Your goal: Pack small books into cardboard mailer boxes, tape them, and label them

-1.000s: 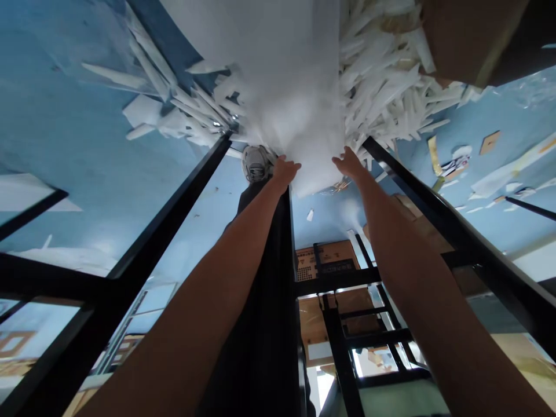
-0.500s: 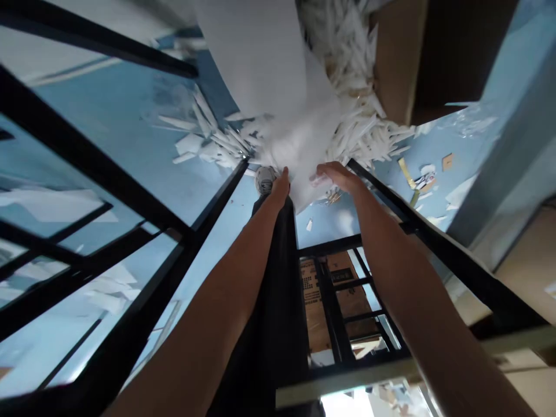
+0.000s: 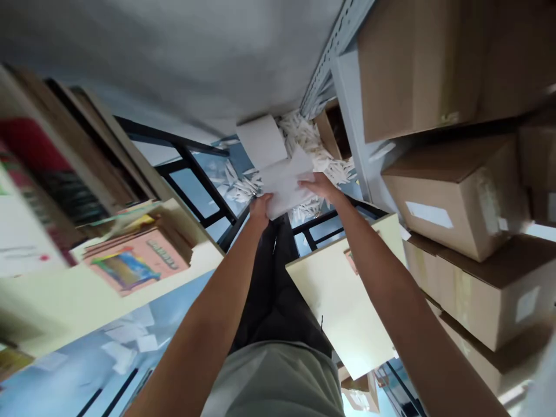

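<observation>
A large white sheet of paper (image 3: 282, 188) hangs between my two hands, stretched out in front of me. My left hand (image 3: 261, 207) grips its near left edge, fingers closed with the thumb on top. At its right side, my right hand (image 3: 320, 185) is closed on the other edge. Behind the sheet, a white roll (image 3: 262, 141) stands against the wall, and the sheet seems to run up to it; whether they are joined I cannot tell. White paper scraps (image 3: 299, 136) lie heaped on the floor around the roll.
A table with books (image 3: 136, 260) on it is at my left. A pale tabletop (image 3: 347, 295) on a black frame stands at my right. Beyond it, metal shelving (image 3: 354, 110) holds stacked cardboard boxes (image 3: 438, 197). An open carton (image 3: 329, 133) sits beside the scraps.
My view has risen and drawn back from the floor, bringing the tabletops and shelves into sight. Both hands have lifted the paper up, and it is now spread between them.
</observation>
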A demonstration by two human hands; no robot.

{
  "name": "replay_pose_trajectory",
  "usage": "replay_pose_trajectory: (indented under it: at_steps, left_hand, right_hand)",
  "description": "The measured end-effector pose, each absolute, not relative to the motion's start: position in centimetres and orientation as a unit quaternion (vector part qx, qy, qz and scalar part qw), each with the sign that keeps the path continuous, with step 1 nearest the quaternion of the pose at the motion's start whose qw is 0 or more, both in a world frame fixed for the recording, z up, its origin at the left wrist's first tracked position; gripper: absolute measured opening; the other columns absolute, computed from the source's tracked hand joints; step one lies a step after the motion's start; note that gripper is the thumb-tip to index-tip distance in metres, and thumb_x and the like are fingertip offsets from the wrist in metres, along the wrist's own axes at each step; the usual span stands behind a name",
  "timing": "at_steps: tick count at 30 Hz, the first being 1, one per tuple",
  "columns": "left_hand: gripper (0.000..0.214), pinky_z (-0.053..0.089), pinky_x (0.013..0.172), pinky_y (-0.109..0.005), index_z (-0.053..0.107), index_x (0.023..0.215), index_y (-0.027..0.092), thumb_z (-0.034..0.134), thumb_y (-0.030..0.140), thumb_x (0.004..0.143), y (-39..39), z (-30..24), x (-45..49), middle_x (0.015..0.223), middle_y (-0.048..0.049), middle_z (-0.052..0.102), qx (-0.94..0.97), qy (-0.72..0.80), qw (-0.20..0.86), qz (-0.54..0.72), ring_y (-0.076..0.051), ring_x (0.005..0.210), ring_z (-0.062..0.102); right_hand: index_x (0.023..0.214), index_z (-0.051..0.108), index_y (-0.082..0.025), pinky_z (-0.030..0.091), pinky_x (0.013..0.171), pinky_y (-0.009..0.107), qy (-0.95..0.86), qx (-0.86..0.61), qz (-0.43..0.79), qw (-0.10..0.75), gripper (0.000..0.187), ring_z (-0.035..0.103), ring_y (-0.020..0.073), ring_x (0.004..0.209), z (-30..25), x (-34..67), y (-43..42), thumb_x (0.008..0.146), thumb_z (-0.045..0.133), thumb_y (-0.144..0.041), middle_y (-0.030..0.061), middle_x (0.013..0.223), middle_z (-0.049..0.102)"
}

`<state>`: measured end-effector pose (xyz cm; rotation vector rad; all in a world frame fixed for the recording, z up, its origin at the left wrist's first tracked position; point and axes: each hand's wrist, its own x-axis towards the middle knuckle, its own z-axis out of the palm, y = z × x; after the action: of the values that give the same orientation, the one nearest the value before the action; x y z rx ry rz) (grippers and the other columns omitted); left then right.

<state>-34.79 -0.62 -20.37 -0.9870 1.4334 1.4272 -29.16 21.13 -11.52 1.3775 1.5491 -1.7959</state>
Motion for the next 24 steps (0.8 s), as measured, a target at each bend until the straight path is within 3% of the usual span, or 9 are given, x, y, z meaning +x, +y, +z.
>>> replay_pose_trajectory:
  at_steps: [5, 8, 12, 16, 21, 24]
  left_hand:
    - [0.024, 0.065, 0.104, -0.032, 0.074, 0.09, 0.02, 0.083, 0.014, 0.069, -2.1, -10.5, -35.4, 0.1, -0.005, 0.085, -0.268, 0.529, 0.48, 0.646, -0.022, 0.109, 0.081]
    - [0.027, 0.065, 0.11, -0.037, 0.076, 0.096, 0.022, 0.088, 0.027, 0.072, -3.5, -5.5, -36.1, 0.111, -0.0072, 0.087, -0.169, 0.538, 0.5, 0.657, -0.026, 0.123, 0.081]
    - [0.047, 0.06, 0.124, -0.046, 0.082, 0.109, 0.025, 0.101, 0.046, 0.072, -4.5, 0.2, -37.5, 0.13, -0.0101, 0.087, -0.071, 0.564, 0.459, 0.683, -0.032, 0.143, 0.075]
    - [0.062, 0.058, 0.13, -0.051, 0.085, 0.112, 0.024, 0.108, 0.063, 0.069, -4.4, 5.2, -39.9, 0.13, -0.0117, 0.088, 0.008, 0.58, 0.412, 0.703, -0.033, 0.141, 0.076]
    - [0.067, 0.06, 0.129, -0.054, 0.088, 0.106, 0.02, 0.108, 0.071, 0.069, -4.5, 11.3, -42.2, 0.119, -0.0103, 0.089, 0.115, 0.64, 0.338, 0.68, -0.035, 0.132, 0.08]
    - [0.068, 0.063, 0.125, -0.056, 0.088, 0.104, 0.019, 0.106, 0.076, 0.071, -4.8, 15.4, -42.1, 0.119, -0.0104, 0.088, 0.168, 0.65, 0.321, 0.668, -0.036, 0.129, 0.081]
  right_hand:
    - [0.094, 0.082, -0.019, 0.066, 0.11, 0.038, 0.556, 0.393, -0.713, 0.169, 0.035, 0.084, 0.0246, 0.109, -4.2, -29.3, 22.6, 0.08, 0.104, -0.043, 0.0046, 0.098, 0.089]
    - [0.096, 0.082, -0.02, 0.068, 0.107, 0.04, 0.57, 0.347, -0.725, 0.17, 0.046, 0.084, 0.0258, 0.108, 0.7, -30.3, 23.4, 0.076, 0.107, -0.053, 0.0056, 0.099, 0.089]
    - [0.099, 0.08, -0.02, 0.07, 0.1, 0.041, 0.614, 0.353, -0.695, 0.126, 0.05, 0.083, 0.0262, 0.105, 7.2, -32.0, 23.3, 0.075, 0.108, -0.054, 0.0043, 0.097, 0.087]
    - [0.096, 0.08, -0.02, 0.07, 0.097, 0.04, 0.636, 0.339, -0.689, 0.075, 0.047, 0.082, 0.0278, 0.11, 12.8, -33.0, 22.9, 0.077, 0.108, -0.052, 0.0031, 0.096, 0.086]
    - [0.091, 0.082, -0.022, 0.062, 0.119, 0.044, 0.683, 0.249, -0.681, 0.088, 0.033, 0.079, 0.0251, 0.119, 17.9, -32.3, 24.0, 0.081, 0.106, -0.044, 0.0006, 0.098, 0.088]
    - [0.094, 0.087, -0.022, 0.06, 0.124, 0.048, 0.691, 0.202, -0.692, 0.051, 0.03, 0.082, 0.0256, 0.116, 20.8, -30.6, 24.8, 0.086, 0.1, -0.047, 0.0019, 0.102, 0.089]
